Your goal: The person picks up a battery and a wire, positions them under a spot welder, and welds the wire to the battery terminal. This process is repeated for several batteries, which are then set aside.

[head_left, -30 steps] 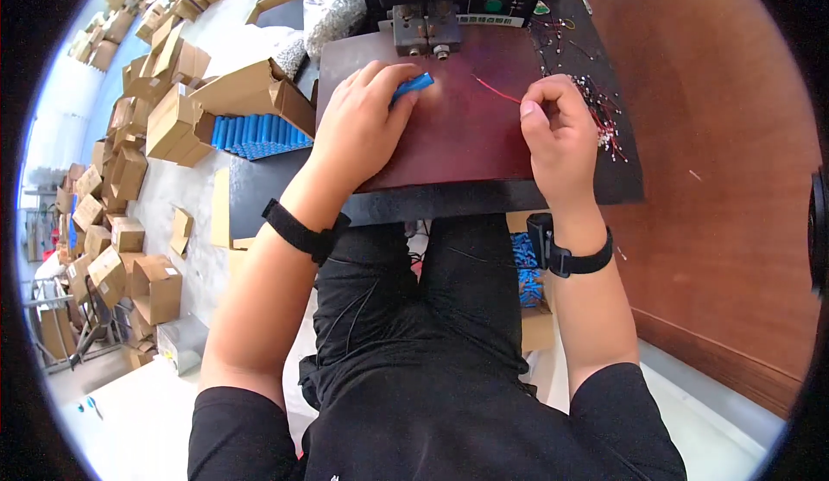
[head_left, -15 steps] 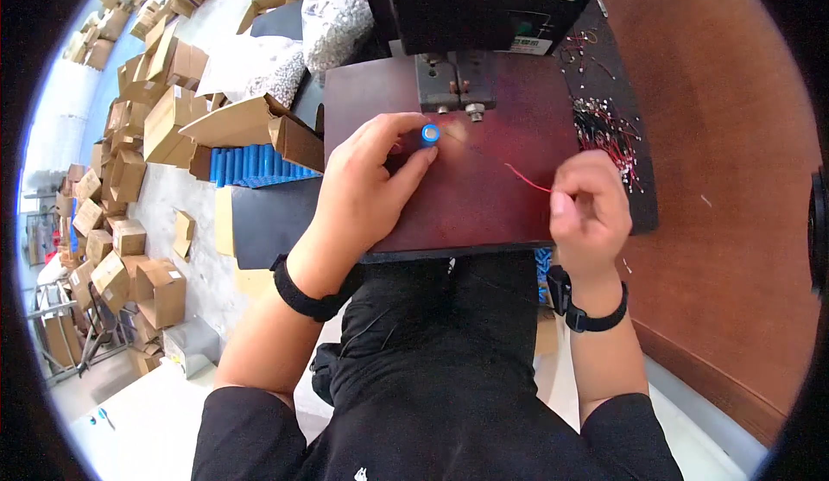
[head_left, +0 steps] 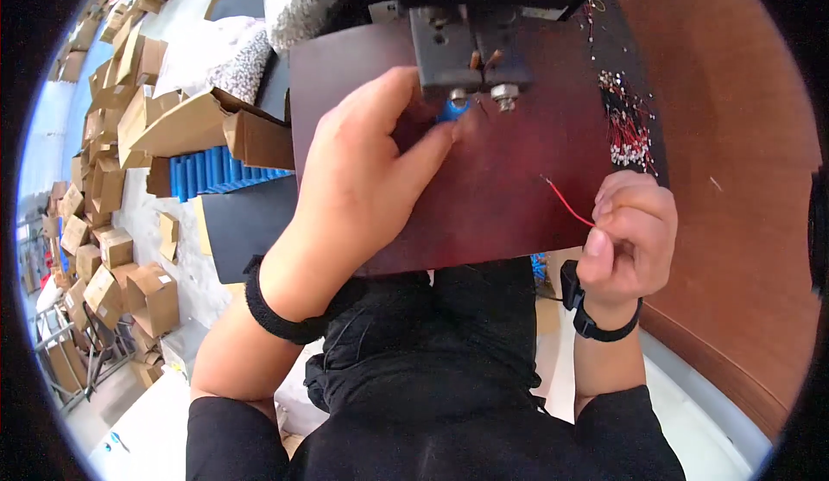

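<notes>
Pinched between thumb and fingers of my left hand (head_left: 367, 166) is a blue cylindrical battery cell (head_left: 452, 111), its end just under the electrode tips of a spot welder (head_left: 471, 53). The welder head hides part of the cell, so I cannot tell whether the tips touch it. My right hand (head_left: 630, 235) is closed on a short red wire (head_left: 568, 202) near the right edge of the dark red work plate (head_left: 509, 213). The wire's bare end points up and left, apart from the cell.
Left of the plate, an open cardboard box (head_left: 259, 140) holds several blue cells (head_left: 216, 170). Behind it are clear bags of small silvery parts (head_left: 302, 6). A pile of red wires (head_left: 629, 127) lies to the right, beside a brown wooden panel (head_left: 734, 187). Cardboard boxes (head_left: 154, 300) litter the floor.
My left hand has brought the cell forward and slightly right, under the welder tips. My right hand has shifted right, still holding the red wire. The view has moved closer to the welder.
</notes>
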The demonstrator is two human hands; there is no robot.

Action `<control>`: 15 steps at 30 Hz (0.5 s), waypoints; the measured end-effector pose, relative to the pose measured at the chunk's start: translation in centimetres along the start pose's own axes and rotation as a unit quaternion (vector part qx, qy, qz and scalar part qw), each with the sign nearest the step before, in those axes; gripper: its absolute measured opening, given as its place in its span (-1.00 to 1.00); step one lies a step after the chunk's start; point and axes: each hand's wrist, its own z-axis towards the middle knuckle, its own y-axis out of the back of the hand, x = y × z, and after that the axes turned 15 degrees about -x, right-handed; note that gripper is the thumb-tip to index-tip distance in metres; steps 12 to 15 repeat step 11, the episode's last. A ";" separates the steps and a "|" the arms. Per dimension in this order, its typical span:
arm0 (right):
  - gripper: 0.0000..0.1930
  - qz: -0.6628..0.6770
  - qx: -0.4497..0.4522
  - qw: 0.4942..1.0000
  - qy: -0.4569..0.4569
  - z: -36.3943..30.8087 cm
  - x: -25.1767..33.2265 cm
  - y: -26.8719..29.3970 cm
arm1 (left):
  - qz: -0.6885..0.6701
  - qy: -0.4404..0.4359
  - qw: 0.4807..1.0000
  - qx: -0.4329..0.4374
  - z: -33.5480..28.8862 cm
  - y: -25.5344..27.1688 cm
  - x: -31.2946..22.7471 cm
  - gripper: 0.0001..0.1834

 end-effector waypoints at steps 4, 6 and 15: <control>-0.80 -0.010 0.013 1.000 0.014 -0.2 0.0 -0.1 | -0.007 -0.008 1.000 -0.006 0.1 -0.4 0.8 -0.70; -0.79 -0.013 0.021 1.000 0.016 -0.2 0.0 -0.1 | 0.007 -0.018 1.000 -0.007 0.0 -0.3 0.8 -0.69; -0.78 -0.009 0.034 0.999 0.021 -0.3 0.4 -0.1 | -0.012 0.012 1.000 -0.015 -0.2 -0.2 0.4 -0.68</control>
